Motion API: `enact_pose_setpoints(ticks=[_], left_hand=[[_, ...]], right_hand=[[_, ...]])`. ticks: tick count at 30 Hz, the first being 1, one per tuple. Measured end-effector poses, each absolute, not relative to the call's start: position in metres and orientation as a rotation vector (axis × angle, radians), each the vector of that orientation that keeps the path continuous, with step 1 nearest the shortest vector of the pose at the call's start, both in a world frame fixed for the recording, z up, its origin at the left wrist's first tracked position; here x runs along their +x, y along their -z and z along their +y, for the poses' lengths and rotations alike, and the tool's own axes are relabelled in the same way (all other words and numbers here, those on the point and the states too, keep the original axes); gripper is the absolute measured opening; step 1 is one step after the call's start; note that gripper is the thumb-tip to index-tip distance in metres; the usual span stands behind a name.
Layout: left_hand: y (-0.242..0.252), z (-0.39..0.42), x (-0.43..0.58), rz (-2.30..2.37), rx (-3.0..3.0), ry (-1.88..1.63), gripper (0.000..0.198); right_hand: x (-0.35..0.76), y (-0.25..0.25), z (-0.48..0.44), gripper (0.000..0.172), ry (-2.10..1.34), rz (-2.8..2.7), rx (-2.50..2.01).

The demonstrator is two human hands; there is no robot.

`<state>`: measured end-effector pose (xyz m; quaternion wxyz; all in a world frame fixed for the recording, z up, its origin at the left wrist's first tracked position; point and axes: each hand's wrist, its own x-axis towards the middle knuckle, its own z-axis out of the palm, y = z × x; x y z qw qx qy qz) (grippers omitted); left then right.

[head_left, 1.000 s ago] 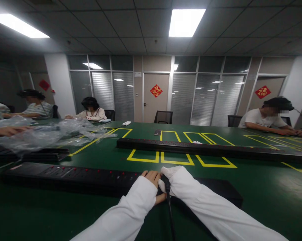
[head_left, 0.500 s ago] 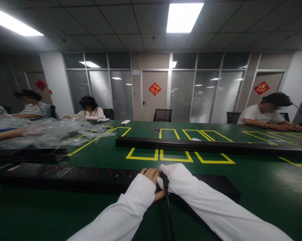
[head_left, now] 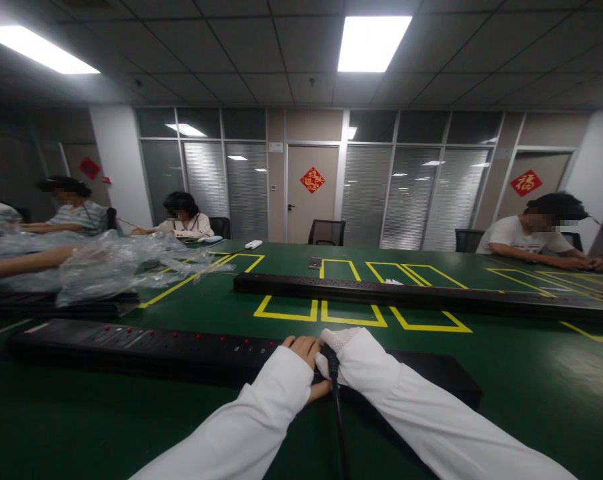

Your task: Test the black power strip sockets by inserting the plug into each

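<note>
One long, black power strip (head_left: 146, 350) lies flat on the green table (head_left: 541, 387), right in front of the person, running across at a slight slant so that its left end sits farther off than its right. Its body is a low, straight-sided bar with a dull, dark finish; the near side falls into shadow, and a pale patch marks the top near the left end. Small red knobs (head_left: 198, 337) stand in a row along the upper face, evenly spaced, with dark sockets beside them and a few tiny white marks close to the hands, too small to read. Past the right sleeve, the visible end of the bar is plain black. The left hand (head_left: 303, 351), bare, grips the bar from above: its fingers are pressed together over the top, and the thumb reaches along the near side. Just beside it and touching, the right hand (head_left: 337, 343), in a white glove with a dotted texture, pinches a black plug (head_left: 332, 362) over the strip; whether the plug is seated in a socket cannot be told. A black cord (head_left: 338, 420) hangs from the plug toward the viewer, passing between the two white sleeves. Beyond, a second black strip (head_left: 406, 292) crosses outlines of yellow tape (head_left: 286, 317), and crumpled clear plastic (head_left: 101, 267) lies at the left.
</note>
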<state>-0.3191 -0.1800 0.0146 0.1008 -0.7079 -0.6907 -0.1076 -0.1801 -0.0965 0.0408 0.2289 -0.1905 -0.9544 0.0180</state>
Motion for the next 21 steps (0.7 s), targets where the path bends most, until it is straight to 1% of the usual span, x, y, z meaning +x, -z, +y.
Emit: enact_pose_setpoints(ticks=[5, 13, 15, 18, 21], left_hand=[[-0.0157, -0.1799, -0.3198, -2.059, -2.096, 0.317, 0.063], [-0.0176, -0.1822, -0.3186, -2.037, -2.101, 0.346, 0.057], [-0.0192, -0.1834, -0.3181, -2.025, -2.109, 0.346, 0.056], [-0.0218, -0.1851, -0.3180, -2.007, -2.121, 0.352, 0.055], [-0.0232, -0.1862, -0.3185, -2.005, -2.138, 0.354, 0.056]], right_hand=[[-0.1793, -0.0401, -0.0927, 0.029, 0.035, -2.664, -0.487], [-0.1801, -0.0358, -0.0910, 0.029, 0.151, -2.631, -0.464], [-0.1802, -0.0353, -0.0911, 0.031, 0.177, -2.611, -0.463], [-0.1799, -0.0346, -0.0905, 0.032, 0.182, -2.600, -0.451], [-0.1790, -0.0347, -0.0885, 0.029, 0.148, -2.623, -0.422]])
